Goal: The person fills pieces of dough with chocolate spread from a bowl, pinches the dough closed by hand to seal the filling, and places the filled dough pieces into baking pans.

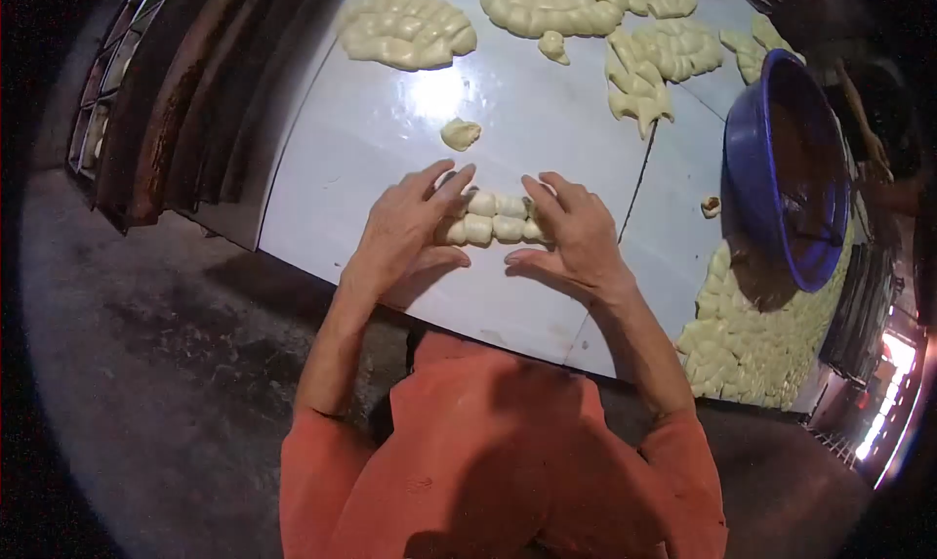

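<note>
Two rows of small, smooth, pale dough balls [494, 217] lie pressed together in a block on the white table. My left hand [408, 223] cups the left end of the block, its fingers along the far side and its thumb low on the near side. At the right end, my right hand [576, 229] curves round the dough in the same way. The balls beneath my fingers are partly hidden. Just beyond the block sits a small loose lump of dough [461, 134].
A large dough slab [408, 32] lies at the far left of the white table [361, 139], with several more along the back. A blue basin [750, 159] stands at right, beside a wide spread of dough pieces [747, 339]. Dark trays [185, 90] lean at left.
</note>
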`<action>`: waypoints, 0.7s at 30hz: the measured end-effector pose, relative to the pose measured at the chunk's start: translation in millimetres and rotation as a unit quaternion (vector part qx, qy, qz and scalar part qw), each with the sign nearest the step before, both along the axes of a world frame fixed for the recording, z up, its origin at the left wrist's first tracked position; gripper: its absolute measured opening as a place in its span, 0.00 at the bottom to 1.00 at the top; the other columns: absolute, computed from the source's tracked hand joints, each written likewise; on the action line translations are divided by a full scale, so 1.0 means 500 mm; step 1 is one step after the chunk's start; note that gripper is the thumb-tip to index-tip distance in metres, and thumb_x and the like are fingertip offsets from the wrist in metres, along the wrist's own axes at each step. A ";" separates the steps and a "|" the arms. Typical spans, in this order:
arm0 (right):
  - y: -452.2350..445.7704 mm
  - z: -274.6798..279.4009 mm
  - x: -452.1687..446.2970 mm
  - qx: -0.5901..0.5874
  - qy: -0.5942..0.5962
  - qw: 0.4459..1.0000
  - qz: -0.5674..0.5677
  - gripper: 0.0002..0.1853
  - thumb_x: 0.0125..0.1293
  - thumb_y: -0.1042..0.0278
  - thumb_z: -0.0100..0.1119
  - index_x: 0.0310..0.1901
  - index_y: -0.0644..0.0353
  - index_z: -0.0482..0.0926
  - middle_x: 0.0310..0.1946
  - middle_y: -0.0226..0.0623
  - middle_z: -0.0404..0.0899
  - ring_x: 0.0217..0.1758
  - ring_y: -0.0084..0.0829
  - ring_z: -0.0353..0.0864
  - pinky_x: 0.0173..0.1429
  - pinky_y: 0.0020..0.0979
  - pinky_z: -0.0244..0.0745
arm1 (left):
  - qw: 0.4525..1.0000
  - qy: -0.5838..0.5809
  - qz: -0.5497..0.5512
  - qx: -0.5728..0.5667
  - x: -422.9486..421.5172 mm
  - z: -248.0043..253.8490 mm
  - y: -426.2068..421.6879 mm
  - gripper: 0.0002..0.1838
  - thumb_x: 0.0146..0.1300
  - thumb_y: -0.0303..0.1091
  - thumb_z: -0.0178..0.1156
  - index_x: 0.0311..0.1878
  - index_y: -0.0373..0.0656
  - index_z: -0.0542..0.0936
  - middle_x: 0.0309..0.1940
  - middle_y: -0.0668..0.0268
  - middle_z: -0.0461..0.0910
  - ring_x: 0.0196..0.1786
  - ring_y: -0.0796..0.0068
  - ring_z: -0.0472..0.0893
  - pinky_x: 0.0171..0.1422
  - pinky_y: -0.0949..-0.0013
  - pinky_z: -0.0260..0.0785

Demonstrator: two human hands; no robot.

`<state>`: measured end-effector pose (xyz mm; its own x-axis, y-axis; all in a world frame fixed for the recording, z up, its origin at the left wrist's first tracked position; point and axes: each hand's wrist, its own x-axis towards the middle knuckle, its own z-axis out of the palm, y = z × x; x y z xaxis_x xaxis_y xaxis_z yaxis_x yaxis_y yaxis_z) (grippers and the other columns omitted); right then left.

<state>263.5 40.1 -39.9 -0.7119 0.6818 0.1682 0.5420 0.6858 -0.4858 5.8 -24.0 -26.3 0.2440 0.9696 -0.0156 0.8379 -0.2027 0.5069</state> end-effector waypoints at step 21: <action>0.015 0.065 -0.140 -0.253 0.065 0.964 0.059 0.18 0.56 0.62 0.74 0.45 0.63 0.84 0.37 0.40 0.84 0.36 0.34 0.85 0.43 0.34 0.79 | 0.985 -0.080 -0.137 -0.062 -0.100 0.080 0.026 0.16 0.56 0.39 0.63 0.45 0.41 0.78 0.35 0.53 0.80 0.42 0.47 0.83 0.45 0.49 0.74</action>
<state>193.6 47.7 -7.4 -0.7845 0.6160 -0.0717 0.3877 0.3969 -0.8319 -44.3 -10.8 13.8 0.5052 0.8601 -0.0706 0.6677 -0.3377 0.6634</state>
